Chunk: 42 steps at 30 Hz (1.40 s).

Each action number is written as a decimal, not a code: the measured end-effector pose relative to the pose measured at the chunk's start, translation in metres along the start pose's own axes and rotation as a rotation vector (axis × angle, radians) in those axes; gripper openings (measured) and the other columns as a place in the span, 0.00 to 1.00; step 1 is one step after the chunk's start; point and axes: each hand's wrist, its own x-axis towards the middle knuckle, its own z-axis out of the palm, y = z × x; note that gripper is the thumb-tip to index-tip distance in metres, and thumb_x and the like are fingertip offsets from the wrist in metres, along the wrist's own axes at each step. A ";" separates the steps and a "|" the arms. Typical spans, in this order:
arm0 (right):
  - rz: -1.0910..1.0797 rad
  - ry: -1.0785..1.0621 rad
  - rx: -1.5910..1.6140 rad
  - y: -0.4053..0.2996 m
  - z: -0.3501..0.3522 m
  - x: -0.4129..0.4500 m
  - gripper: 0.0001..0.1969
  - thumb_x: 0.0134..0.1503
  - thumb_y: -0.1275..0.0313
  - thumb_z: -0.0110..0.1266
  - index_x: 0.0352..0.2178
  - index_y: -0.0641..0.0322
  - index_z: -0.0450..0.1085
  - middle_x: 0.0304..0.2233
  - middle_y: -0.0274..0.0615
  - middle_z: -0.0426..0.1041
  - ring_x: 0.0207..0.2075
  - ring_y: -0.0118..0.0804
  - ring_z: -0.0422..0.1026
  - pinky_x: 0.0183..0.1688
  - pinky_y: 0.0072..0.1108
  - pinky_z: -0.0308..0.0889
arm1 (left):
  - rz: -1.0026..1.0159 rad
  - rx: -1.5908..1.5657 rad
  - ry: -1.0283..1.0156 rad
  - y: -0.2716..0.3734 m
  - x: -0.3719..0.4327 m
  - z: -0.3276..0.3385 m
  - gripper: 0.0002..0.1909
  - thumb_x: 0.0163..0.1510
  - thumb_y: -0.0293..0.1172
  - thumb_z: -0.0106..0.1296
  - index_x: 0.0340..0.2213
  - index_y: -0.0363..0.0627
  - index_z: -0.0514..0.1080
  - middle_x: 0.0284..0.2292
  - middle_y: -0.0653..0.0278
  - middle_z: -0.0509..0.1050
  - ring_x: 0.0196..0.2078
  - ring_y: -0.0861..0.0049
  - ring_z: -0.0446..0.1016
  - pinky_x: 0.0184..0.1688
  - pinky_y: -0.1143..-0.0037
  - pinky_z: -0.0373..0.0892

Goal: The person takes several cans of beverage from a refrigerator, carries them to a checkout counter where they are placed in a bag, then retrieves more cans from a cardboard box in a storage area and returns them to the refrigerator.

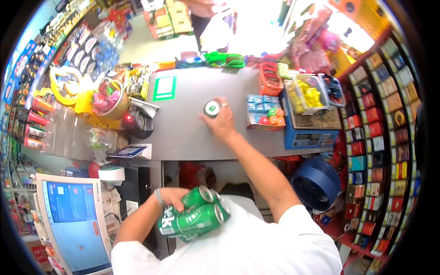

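On the grey counter (185,134), a can (211,108) shows its pale round end with a green mark on it. My right hand (223,122) is curled around that can, thumb at the near left and fingers on the far right side. Whether the can rests on the counter or is slightly raised cannot be told. Against my white shirt, my left hand (174,198) holds several green drink cans (197,220) bunched together and lying tilted. Part of the bunch is hidden behind the hand and the front cans.
To the right stand a box of small packs (264,118) and a blue case (309,137) bearing a yellow-filled tub (306,94). A scanner (137,122) and a green-bordered printed code card (165,88) are left. A monitor (72,223) and blue fan (316,184) flank me.
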 end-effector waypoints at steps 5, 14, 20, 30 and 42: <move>0.083 -0.046 -0.019 0.001 -0.012 0.058 0.41 0.42 0.58 0.72 0.52 0.68 0.59 0.48 0.56 0.67 0.50 0.53 0.68 0.52 0.35 0.65 | -0.014 -0.182 -0.029 0.038 0.001 -0.032 0.58 0.28 0.40 0.78 0.58 0.31 0.59 0.54 0.54 0.69 0.55 0.70 0.69 0.59 0.69 0.63; -0.161 -1.100 0.380 -0.093 -0.103 -0.025 0.39 0.46 0.63 0.70 0.56 0.62 0.60 0.54 0.48 0.64 0.57 0.47 0.63 0.58 0.35 0.61 | 0.182 -0.383 0.174 0.062 0.003 -0.032 0.57 0.26 0.42 0.77 0.57 0.34 0.62 0.53 0.56 0.71 0.54 0.69 0.71 0.57 0.70 0.66; 0.072 -0.927 0.605 -0.078 -0.106 -0.011 0.36 0.40 0.64 0.75 0.50 0.60 0.65 0.41 0.44 0.73 0.47 0.47 0.71 0.51 0.34 0.67 | 0.209 -0.404 0.173 0.099 0.025 -0.027 0.56 0.28 0.41 0.76 0.58 0.34 0.60 0.54 0.55 0.70 0.56 0.66 0.70 0.59 0.68 0.65; -0.256 -1.122 0.117 -0.110 -0.136 0.011 0.36 0.39 0.62 0.72 0.51 0.54 0.67 0.52 0.50 0.65 0.54 0.52 0.65 0.54 0.36 0.65 | 0.084 -0.102 0.036 0.109 0.033 -0.054 0.45 0.33 0.40 0.73 0.53 0.34 0.67 0.47 0.57 0.74 0.49 0.71 0.73 0.54 0.72 0.68; -0.169 -0.680 -0.645 -0.066 -0.111 0.071 0.31 0.37 0.72 0.71 0.45 0.59 0.66 0.42 0.46 0.68 0.44 0.48 0.68 0.47 0.33 0.68 | 0.243 -0.286 0.049 0.076 0.015 -0.068 0.48 0.32 0.39 0.73 0.54 0.33 0.65 0.48 0.57 0.73 0.50 0.71 0.73 0.53 0.72 0.69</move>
